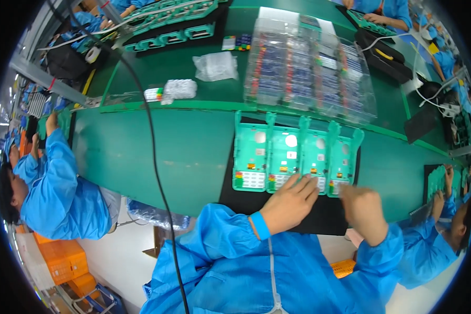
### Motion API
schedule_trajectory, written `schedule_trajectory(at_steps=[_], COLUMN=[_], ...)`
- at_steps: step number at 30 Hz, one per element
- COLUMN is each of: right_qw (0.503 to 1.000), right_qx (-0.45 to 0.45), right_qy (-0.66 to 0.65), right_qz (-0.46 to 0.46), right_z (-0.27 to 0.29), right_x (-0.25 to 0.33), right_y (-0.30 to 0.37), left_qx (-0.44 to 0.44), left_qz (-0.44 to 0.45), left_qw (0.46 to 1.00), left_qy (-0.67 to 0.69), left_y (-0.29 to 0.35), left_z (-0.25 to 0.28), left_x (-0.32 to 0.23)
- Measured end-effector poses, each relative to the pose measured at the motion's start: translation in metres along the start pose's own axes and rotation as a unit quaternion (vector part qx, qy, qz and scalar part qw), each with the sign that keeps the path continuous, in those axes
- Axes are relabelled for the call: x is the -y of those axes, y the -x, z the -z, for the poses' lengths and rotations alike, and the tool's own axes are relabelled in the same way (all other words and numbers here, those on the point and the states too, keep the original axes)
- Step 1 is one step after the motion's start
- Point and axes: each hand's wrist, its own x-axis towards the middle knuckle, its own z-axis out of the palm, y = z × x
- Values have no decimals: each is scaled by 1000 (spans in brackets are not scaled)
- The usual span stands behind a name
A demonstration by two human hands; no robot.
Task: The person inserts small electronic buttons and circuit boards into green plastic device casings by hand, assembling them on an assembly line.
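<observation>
Several green plastic device housings [260,138] lie side by side before me on a black mat [319,226]. At the near end of each is a white keypad [254,180] with red, yellow and green keys at its left. My left hand [293,203] rests with fingers stretched over the keypad ends of the middle housings, with no held item visible. Beside the near end of the rightmost housing [343,152], my right hand [362,206] is curled closed and blurred by motion. What its fingers hold, if anything, is hidden.
Beyond the housings stand clear plastic trays [374,107] of keypads. A bubble-wrap bundle [179,89] and a clear plastic bag [216,66] lie left of them. A black cable [154,157] hangs across the view. Co-workers in blue sit left [63,193] and right [434,251].
</observation>
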Motion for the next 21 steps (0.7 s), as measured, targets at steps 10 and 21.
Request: schedule_trajectory(at_steps=[10, 21], right_qw=[849, 906], right_qx=[-288, -253], right_qy=[-150, -151], right_qz=[417, 305], right_z=[49, 28], right_x=[187, 246], right_y=[-234, -362], left_qx=[-25, -150], left_qz=[-11, -53], left_qw=[994, 986], left_qy=[102, 55], left_y=[29, 33], left_z=[-17, -60], left_x=[-1, 4])
